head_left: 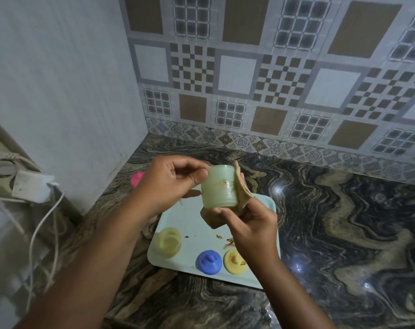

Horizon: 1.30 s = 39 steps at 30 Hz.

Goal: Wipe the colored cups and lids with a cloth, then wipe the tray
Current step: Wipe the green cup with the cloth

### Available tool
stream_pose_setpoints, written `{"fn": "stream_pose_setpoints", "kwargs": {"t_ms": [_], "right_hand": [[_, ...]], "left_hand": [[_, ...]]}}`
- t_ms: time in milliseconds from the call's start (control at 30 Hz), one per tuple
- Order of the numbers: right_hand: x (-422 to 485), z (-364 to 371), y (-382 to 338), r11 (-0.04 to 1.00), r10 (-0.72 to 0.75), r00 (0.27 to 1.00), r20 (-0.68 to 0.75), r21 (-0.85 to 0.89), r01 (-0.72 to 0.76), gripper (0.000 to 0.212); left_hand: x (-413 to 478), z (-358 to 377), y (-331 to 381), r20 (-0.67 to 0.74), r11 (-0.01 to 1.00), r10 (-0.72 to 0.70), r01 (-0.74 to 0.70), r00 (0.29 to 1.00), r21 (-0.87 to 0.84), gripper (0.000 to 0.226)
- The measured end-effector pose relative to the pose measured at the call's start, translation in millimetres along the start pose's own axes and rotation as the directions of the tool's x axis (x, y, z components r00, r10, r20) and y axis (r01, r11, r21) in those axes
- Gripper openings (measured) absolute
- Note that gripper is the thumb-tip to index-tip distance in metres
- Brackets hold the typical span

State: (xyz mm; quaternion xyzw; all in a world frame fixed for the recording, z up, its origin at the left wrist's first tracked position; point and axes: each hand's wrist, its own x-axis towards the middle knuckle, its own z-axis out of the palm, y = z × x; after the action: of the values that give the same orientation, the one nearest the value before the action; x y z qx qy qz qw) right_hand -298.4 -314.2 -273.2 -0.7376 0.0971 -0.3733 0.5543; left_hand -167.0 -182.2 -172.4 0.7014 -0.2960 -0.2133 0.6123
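Observation:
A pale green cup with brown specks on its side is held in the air above the light blue tray. My left hand grips the cup at its upper left edge with curled fingers. My right hand holds a tan cloth against the cup's right side and bottom. On the tray stand a yellow cup, a blue lid and a yellow lid, with brown crumbs between them.
A pink object peeks out behind my left wrist on the marbled counter. A white wall stands at the left, a tiled wall at the back. White cables and a socket box hang off the counter's left side.

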Motion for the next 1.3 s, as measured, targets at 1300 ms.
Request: {"fn": "stream_pose_setpoints", "kwargs": {"t_ms": [1300], "right_hand": [[15, 2, 2, 0.998, -0.047, 0.979, -0.199, -0.048, 0.038, 0.024]], "left_hand": [[12, 17, 8, -0.036, 0.964, 0.176, -0.165, 0.984, 0.207, 0.017]]}}
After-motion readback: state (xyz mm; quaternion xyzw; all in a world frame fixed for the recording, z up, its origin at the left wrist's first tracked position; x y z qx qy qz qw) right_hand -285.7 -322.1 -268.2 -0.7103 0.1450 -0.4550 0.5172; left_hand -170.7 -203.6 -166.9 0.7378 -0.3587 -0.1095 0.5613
